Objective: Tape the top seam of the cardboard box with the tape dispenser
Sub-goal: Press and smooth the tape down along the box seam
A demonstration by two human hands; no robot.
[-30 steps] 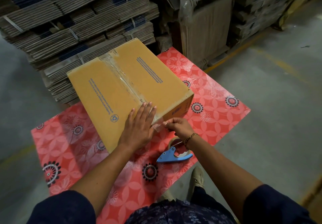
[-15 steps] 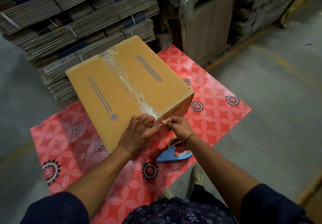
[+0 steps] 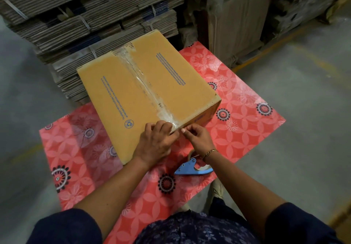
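Note:
A closed tan cardboard box [image 3: 171, 76] lies on a red flowered table [image 3: 247, 111]. Clear tape [image 3: 144, 84] runs along its top seam down to the near edge. My left hand [image 3: 155, 143] rests on the box's near edge, fingers curled at the tape's end. My right hand [image 3: 197, 137] is just right of it, pinching the tape end at the box's front edge. The blue tape dispenser [image 3: 190, 167] lies on the table below my right wrist, with no hand on it.
Strapped bundles of flat cardboard [image 3: 91, 21] are stacked behind the table. More wrapped cardboard stacks [image 3: 237, 16] stand at the back right. Grey concrete floor [image 3: 303, 130] with a yellow line surrounds the table. My shoe [image 3: 216, 188] shows under the table's near edge.
My left hand has slid from flat on the box top down to its near edge, with fingers curling. My right hand stayed at the tape end. The dispenser has not moved.

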